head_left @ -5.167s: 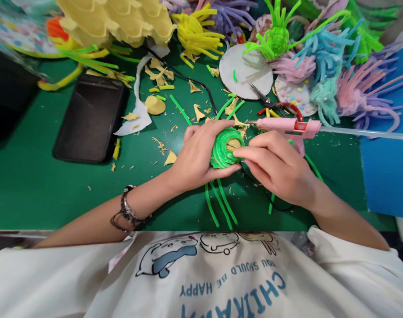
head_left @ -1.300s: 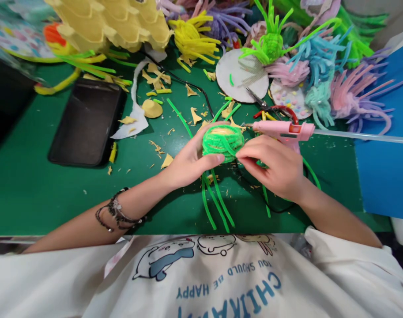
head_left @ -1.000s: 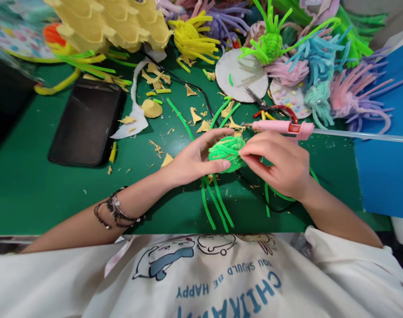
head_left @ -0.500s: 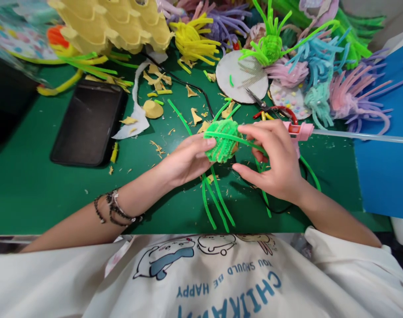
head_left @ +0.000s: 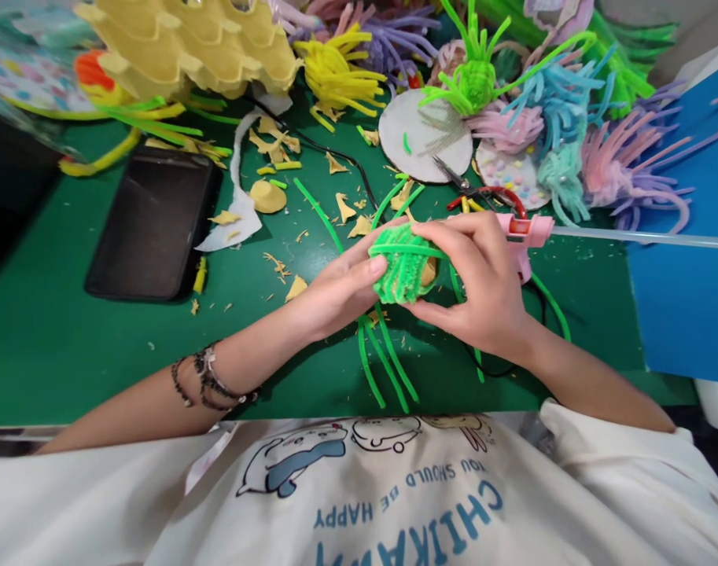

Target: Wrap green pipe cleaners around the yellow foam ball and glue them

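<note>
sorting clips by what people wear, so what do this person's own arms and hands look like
The left hand and right hand have no gloves, and no ring shows. Several thin, dark bracelets with small pale and shiny bits loop round the left wrist; the right has none in view. Both arms come out of loose white sleeves.

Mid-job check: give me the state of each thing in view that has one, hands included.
Left hand: closed on the wrapped piece.
Right hand: thumb and fingers gripping it.
Wrapped piece: green-wound, tan core showing at one side.
Glue gun: lying down, stick protruding; power unclear.
Scissors: lying down, blades over the white disc; openness unclear.
White disc: flat.
Black slab: flat, face dark.
Green stems: loose, uncoiled.
</note>
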The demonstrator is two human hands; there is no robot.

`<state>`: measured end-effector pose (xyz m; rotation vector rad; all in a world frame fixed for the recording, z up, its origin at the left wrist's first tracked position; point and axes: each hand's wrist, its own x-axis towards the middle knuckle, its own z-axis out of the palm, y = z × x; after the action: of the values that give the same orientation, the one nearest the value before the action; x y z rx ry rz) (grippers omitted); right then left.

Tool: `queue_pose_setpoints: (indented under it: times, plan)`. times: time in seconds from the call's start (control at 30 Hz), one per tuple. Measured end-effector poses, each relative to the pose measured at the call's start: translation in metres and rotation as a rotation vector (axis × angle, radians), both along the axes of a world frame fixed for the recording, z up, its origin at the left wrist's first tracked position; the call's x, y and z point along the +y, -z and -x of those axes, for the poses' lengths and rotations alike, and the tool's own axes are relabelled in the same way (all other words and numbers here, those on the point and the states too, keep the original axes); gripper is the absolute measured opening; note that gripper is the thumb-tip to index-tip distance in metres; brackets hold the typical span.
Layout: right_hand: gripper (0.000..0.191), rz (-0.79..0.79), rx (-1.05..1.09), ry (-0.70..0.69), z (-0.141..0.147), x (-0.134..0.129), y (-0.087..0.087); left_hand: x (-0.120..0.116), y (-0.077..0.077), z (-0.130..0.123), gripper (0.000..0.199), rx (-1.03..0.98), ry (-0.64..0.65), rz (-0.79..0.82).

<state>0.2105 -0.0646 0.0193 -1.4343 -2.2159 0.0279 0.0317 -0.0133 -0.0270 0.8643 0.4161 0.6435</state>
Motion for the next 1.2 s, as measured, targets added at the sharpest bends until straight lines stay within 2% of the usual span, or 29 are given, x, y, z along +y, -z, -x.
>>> queue_pose_setpoints:
  times: [0.1,0.2,0.27,0.33,0.4,0.53,0.7,0.83,0.93,1.03,1.2]
  plan:
    - [0.044,-0.004,-0.02,-0.112,-0.005,0.003,-0.005,0.009,-0.001,0.008,0.076,0.139,-0.061,-0.316]
    - [0.043,0.022,-0.057,-0.259,-0.009,0.006,-0.007,0.017,-0.003,0.017,0.095,0.256,-0.154,-0.82]
    - [0.042,0.036,-0.101,-0.309,-0.01,0.006,-0.007,0.02,-0.004,0.02,0.107,0.327,-0.157,-1.101]
    - [0.04,0.028,-0.137,-0.322,-0.009,0.006,-0.008,0.02,-0.003,0.019,0.111,0.409,-0.109,-1.267]
    - [0.036,0.016,-0.173,-0.324,-0.008,0.004,-0.009,0.017,0.0,0.017,0.107,0.461,-0.06,-1.358]
    - [0.028,-0.02,-0.224,-0.33,-0.004,0.002,-0.012,0.012,0.004,0.014,0.097,0.533,-0.057,-1.478]
    - [0.036,-0.042,-0.185,-0.327,-0.007,0.0,-0.021,0.013,0.003,0.016,0.088,0.596,-0.152,-1.526]
    - [0.022,-0.035,-0.108,-0.276,-0.011,-0.004,-0.033,0.014,0.001,0.017,0.074,0.631,-0.187,-1.489]
    - [0.02,-0.036,-0.048,-0.215,-0.009,-0.009,-0.038,0.014,-0.001,0.018,0.065,0.638,-0.246,-1.477]
    - [0.019,-0.023,-0.001,-0.169,-0.005,-0.014,-0.037,0.014,-0.003,0.019,0.059,0.622,-0.305,-1.464]
    - [0.016,-0.012,0.052,-0.127,-0.004,-0.015,-0.028,0.016,-0.003,0.022,0.063,0.606,-0.336,-1.369]
